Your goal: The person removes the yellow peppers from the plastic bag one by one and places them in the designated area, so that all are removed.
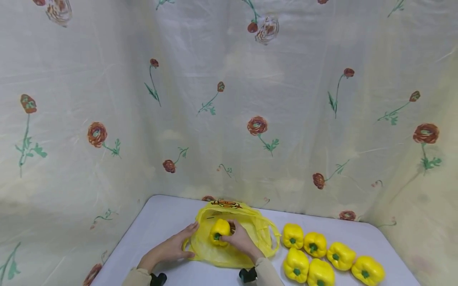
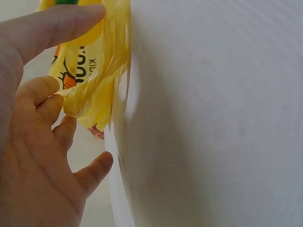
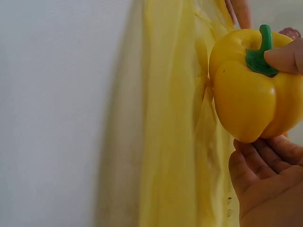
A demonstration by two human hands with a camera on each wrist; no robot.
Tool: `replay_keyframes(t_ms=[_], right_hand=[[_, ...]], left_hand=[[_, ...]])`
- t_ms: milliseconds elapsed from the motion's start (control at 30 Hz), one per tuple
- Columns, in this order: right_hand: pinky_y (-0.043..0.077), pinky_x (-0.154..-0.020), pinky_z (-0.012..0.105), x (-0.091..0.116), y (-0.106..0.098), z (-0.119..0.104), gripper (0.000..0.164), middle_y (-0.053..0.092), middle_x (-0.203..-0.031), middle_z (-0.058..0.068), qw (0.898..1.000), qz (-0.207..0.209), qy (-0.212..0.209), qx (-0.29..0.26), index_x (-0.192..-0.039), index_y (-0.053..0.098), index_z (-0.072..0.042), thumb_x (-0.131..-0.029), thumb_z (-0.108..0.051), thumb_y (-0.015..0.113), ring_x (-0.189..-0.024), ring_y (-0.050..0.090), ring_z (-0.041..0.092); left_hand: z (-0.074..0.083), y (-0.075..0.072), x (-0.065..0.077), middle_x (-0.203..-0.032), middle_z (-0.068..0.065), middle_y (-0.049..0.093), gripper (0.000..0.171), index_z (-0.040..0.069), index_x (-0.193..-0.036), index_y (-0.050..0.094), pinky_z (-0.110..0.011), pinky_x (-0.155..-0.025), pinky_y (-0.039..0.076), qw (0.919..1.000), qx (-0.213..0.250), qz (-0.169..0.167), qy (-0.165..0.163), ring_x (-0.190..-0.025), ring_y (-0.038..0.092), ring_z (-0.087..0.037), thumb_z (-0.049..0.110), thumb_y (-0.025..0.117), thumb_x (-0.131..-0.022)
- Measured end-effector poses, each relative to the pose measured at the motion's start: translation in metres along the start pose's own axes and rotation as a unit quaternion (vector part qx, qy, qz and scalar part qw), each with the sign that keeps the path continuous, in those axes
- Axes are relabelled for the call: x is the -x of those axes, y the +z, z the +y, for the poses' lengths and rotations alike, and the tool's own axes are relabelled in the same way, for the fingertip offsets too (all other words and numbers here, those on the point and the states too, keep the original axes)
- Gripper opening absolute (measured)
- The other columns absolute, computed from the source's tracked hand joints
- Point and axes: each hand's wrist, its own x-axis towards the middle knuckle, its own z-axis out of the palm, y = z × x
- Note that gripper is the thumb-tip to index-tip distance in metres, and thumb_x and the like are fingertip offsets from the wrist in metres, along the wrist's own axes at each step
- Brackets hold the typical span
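My right hand (image 1: 243,240) holds a yellow bell pepper (image 1: 222,227) over the yellow plastic bag (image 1: 237,258), which lies with its mouth toward me. In the right wrist view, the thumb presses beside the green stem of the bell pepper (image 3: 244,101), and the other fingers support it from the far side. My left hand (image 1: 173,246) is at the bag's left edge, thumb and fingers spread apart around a handle loop. The left wrist view shows its fingertips right at the crumpled film of the bag (image 2: 116,52).
Several more yellow bell peppers (image 1: 341,255) stand in two rough rows on the white table (image 1: 161,214), right of the bag. A flowered curtain (image 1: 229,139) hangs behind the table and along both sides. Another bag handle (image 1: 275,234) loops out toward the peppers.
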Motion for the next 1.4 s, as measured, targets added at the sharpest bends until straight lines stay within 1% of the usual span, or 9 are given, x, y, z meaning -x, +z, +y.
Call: replay_keyframes(t_ms=[100, 200, 433, 600, 833, 933, 1033, 1300, 1400], right_hand=[[0.039, -0.109, 0.054, 0.004, -0.001, -0.001, 0.073, 0.051, -0.134, 0.016, 1.000, -0.002, -0.010, 0.001, -0.135, 0.044, -0.003, -0.076, -0.026, 0.080, -0.126, 0.049, 0.034], [0.039, -0.110, 0.054, 0.009, -0.003, -0.003, 0.073, 0.051, -0.135, 0.016, 1.000, -0.006, -0.017, 0.005, -0.135, 0.044, -0.003, -0.076, -0.026, 0.080, -0.127, 0.048, 0.034], [0.038, -0.111, 0.052, 0.020, -0.010, -0.009, 0.075, 0.050, -0.137, 0.015, 0.999, -0.011, -0.031, 0.015, -0.137, 0.043, -0.004, -0.077, -0.029, 0.079, -0.130, 0.046, 0.033], [0.038, -0.111, 0.052, 0.030, -0.016, -0.011, 0.075, 0.051, -0.137, 0.015, 0.999, -0.010, -0.043, 0.014, -0.137, 0.044, -0.003, -0.076, -0.027, 0.079, -0.129, 0.046, 0.033], [0.038, -0.111, 0.053, 0.046, -0.022, -0.017, 0.072, 0.052, -0.134, 0.011, 0.998, -0.023, -0.048, 0.016, -0.136, 0.044, -0.005, -0.077, -0.027, 0.079, -0.127, 0.047, 0.030], [0.038, -0.111, 0.054, 0.054, -0.026, -0.021, 0.070, 0.052, -0.135, 0.010, 0.998, -0.027, -0.054, 0.011, -0.135, 0.045, -0.006, -0.077, -0.027, 0.079, -0.127, 0.046, 0.030], [0.037, -0.111, 0.055, 0.061, -0.029, -0.026, 0.070, 0.052, -0.136, 0.008, 0.998, -0.028, -0.056, 0.007, -0.135, 0.045, -0.008, -0.077, -0.028, 0.079, -0.128, 0.046, 0.030], [0.037, -0.110, 0.055, 0.079, -0.034, -0.035, 0.072, 0.051, -0.135, 0.010, 0.998, -0.033, -0.049, 0.002, -0.135, 0.045, -0.005, -0.075, -0.026, 0.080, -0.127, 0.046, 0.030], [0.038, -0.110, 0.055, 0.085, -0.037, -0.037, 0.071, 0.052, -0.135, 0.010, 0.998, -0.028, -0.049, 0.007, -0.133, 0.046, -0.005, -0.075, -0.025, 0.080, -0.126, 0.047, 0.030]], left_hand=[[-0.001, 0.001, 0.000, -0.163, -0.004, 0.013, 0.097, 0.019, -0.155, 0.019, -0.058, -0.119, 0.018, 1.0000, 0.005, -0.001, 0.000, -0.149, 0.016, -0.033, 0.046, 0.074, -0.080], [-0.002, 0.001, 0.000, -0.163, -0.005, 0.013, 0.097, 0.017, -0.155, 0.020, -0.059, -0.118, 0.017, 0.9999, 0.008, -0.002, 0.007, -0.149, 0.016, -0.034, 0.047, 0.074, -0.079], [-0.003, 0.002, 0.000, -0.163, -0.004, 0.013, 0.097, 0.017, -0.155, 0.020, -0.059, -0.118, 0.018, 0.9998, -0.007, 0.006, 0.016, -0.149, 0.016, -0.033, 0.049, 0.073, -0.079], [-0.005, 0.002, 0.000, -0.163, -0.005, 0.013, 0.098, 0.017, -0.155, 0.020, -0.060, -0.117, 0.018, 0.9996, -0.008, 0.008, 0.026, -0.149, 0.015, -0.035, 0.050, 0.073, -0.079], [-0.003, 0.002, 0.001, -0.163, -0.002, 0.011, 0.097, 0.019, -0.155, 0.020, -0.058, -0.119, 0.017, 0.9999, -0.005, 0.008, 0.012, -0.149, 0.014, -0.032, 0.048, 0.074, -0.079], [-0.003, 0.002, 0.001, -0.163, -0.004, 0.012, 0.096, 0.016, -0.154, 0.021, -0.060, -0.118, 0.017, 0.9998, -0.001, 0.008, 0.018, -0.149, 0.015, -0.034, 0.046, 0.074, -0.080], [-0.002, 0.003, 0.001, -0.163, -0.004, 0.013, 0.096, 0.016, -0.154, 0.021, -0.060, -0.118, 0.017, 0.9998, -0.004, 0.008, 0.020, -0.149, 0.015, -0.034, 0.046, 0.074, -0.080], [-0.003, 0.004, -0.001, -0.163, -0.004, 0.013, 0.097, 0.019, -0.154, 0.022, -0.059, -0.118, 0.017, 0.9999, -0.002, 0.008, 0.010, -0.149, 0.015, -0.033, 0.047, 0.075, -0.078], [-0.003, 0.004, 0.000, -0.163, -0.004, 0.013, 0.096, 0.018, -0.154, 0.022, -0.059, -0.118, 0.017, 0.9999, -0.004, 0.009, 0.014, -0.149, 0.015, -0.033, 0.047, 0.075, -0.079]])
